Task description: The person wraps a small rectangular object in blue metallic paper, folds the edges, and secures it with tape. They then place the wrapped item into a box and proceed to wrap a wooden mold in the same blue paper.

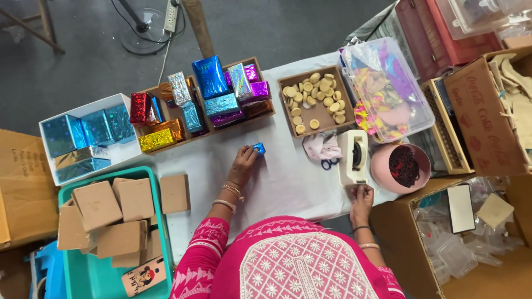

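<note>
From my seat, the white surface [277, 182] is crowded, and the wooden tray [183, 119] of foil-wrapped boxes sits just behind my work, stacked high enough that a careless reach could, I judge, topple them. The tape dispenser [353, 158] stands near the front edge; my right hand [361, 198] closes on its near end, and a hard pull might drag it off. My left hand [243, 164] pinches the small blue box [258, 148] on the surface, whose slick foil could slip free.
</note>
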